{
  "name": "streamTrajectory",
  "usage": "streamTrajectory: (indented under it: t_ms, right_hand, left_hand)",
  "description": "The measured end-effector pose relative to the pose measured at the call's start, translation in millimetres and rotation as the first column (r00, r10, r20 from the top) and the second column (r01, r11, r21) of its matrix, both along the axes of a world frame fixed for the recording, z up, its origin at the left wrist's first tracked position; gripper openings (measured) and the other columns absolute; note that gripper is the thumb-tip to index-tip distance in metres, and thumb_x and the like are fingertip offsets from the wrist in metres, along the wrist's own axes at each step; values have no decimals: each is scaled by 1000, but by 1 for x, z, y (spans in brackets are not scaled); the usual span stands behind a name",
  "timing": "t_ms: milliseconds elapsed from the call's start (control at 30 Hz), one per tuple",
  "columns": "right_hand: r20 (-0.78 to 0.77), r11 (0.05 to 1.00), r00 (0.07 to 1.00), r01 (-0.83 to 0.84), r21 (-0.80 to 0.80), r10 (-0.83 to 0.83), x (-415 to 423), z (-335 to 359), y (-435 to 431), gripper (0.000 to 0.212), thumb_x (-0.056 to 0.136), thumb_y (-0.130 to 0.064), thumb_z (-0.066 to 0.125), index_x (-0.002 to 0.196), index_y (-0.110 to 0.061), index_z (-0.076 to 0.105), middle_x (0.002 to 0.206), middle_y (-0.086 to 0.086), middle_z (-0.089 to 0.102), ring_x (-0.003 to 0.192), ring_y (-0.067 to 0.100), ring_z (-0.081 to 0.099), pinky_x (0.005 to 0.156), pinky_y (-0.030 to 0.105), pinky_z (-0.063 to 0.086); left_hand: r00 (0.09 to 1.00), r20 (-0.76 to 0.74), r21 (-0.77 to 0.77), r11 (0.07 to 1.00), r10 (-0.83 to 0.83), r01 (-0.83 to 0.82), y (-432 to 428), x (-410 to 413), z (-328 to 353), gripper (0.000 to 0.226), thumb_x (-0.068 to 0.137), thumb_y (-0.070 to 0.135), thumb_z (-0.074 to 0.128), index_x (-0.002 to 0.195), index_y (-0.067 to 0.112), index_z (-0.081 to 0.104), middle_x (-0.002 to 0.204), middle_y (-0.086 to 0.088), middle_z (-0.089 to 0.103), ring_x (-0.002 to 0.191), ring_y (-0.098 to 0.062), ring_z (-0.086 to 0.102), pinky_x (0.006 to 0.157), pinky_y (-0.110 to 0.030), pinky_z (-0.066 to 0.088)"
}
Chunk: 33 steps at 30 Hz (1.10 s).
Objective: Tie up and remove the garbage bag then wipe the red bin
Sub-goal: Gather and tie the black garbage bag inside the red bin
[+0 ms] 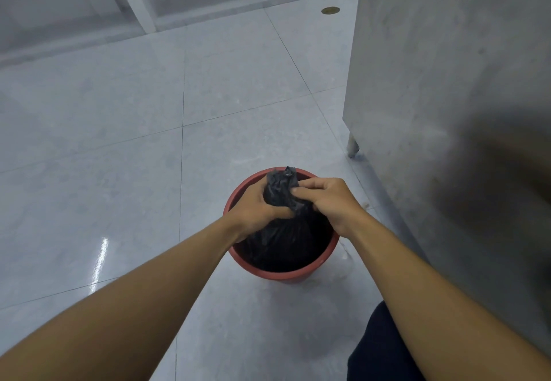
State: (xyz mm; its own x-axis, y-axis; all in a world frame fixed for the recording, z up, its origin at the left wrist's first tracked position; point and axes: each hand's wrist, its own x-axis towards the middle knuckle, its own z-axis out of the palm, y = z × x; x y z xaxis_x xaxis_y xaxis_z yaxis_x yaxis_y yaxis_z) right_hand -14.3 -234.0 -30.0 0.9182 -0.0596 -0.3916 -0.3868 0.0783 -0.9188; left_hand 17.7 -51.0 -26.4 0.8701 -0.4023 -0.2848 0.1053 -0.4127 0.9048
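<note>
A round red bin (269,273) stands on the tiled floor in front of me. A black garbage bag (283,240) sits inside it, its top gathered into a bunched neck that sticks up above the rim. My left hand (253,207) is wrapped around the neck from the left. My right hand (331,201) pinches the bunched plastic from the right, fingertips pressed into it. Both hands hide much of the neck, so I cannot tell whether a knot is there.
A stainless steel cabinet (447,82) on a short metal leg (352,145) stands close on the right of the bin. Glossy grey floor tiles (119,142) spread left and ahead. A brass floor drain cover (330,10) lies far ahead. My dark trouser knee (384,351) shows bottom right.
</note>
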Motion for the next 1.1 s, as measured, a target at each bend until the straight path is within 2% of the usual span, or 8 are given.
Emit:
streamTrajectory:
  t_ms: [100, 233, 300, 400, 533, 733, 867, 1100]
  right_hand:
    - [-4, 996, 996, -87, -34, 87, -2, 4, 0, 13, 90, -19, 74, 100, -19, 82, 94, -3, 80, 85, 7, 74, 61, 13, 53]
    - [-36, 977, 981, -193, -87, 191, -3, 9, 2, 20, 87, -30, 67, 92, -19, 83, 93, -8, 75, 91, 9, 64, 71, 21, 47]
    - [-35, 982, 988, -156, -103, 153, -1, 11, 5, 31, 80, -37, 68, 91, -11, 81, 89, -6, 73, 90, 11, 63, 73, 22, 46]
    - [75, 964, 997, 47, -261, -29, 3, 9, 0, 25, 87, -31, 59, 88, -21, 82, 86, -18, 73, 85, 2, 65, 74, 15, 47]
    - [95, 734, 986, 163, -659, -135, 5, -13, -29, 31, 98, -15, 46, 105, -21, 75, 109, -6, 72, 99, 16, 65, 73, 23, 43]
    - [-216, 543, 974, -142, -827, -74, 0, -63, -56, 25, 96, -9, 55, 114, -13, 71, 111, 7, 71, 102, 33, 66, 74, 30, 49]
    - [-358, 455, 933, -301, -838, -42, -11, -98, -54, 16, 96, -18, 59, 103, -10, 71, 101, 11, 71, 85, 28, 66, 69, 32, 53]
    - [-614, 257, 774, -631, -732, 153, -36, -155, -35, 39, 96, -14, 57, 135, -16, 56, 135, 13, 49, 120, 31, 52, 96, 39, 52]
  left_hand:
    - [1000, 3, 42, 999, 5, -5, -1, 2, -6, 57, 65, 19, 92, 116, 30, 70, 105, 6, 78, 100, -14, 74, 87, -31, 61]
    - [991, 130, 97, 995, 18, -31, -3, 0, -15, 28, 72, 20, 88, 97, 29, 78, 94, 5, 80, 90, -13, 76, 85, -38, 62]
    - [979, 170, 108, 986, 110, -129, -7, -1, -20, 18, 75, 15, 83, 88, 27, 79, 86, 5, 79, 82, -13, 75, 82, -41, 63]
    - [939, 138, 59, 943, 316, -327, -17, -3, -25, 19, 77, 12, 79, 88, 28, 76, 84, 8, 78, 81, -10, 74, 81, -35, 62]
    - [876, 21, 4, 876, 482, -482, -28, 1, -34, 24, 84, 11, 75, 108, 14, 76, 102, -2, 78, 97, -22, 73, 92, -42, 60]
    - [812, 1, -64, 810, 584, -583, -40, -5, -42, 19, 85, 9, 66, 103, 10, 73, 94, -2, 76, 93, -22, 73, 85, -40, 61]
    - [798, -29, -108, 792, 602, -601, -43, -8, -44, 38, 81, 18, 70, 119, 11, 65, 107, -6, 74, 100, -24, 71, 96, -46, 58]
    - [958, 115, -58, 965, 262, -257, -43, -20, -47, 96, 63, 36, 83, 138, 29, 24, 121, 1, 60, 110, -16, 66, 98, -41, 57]
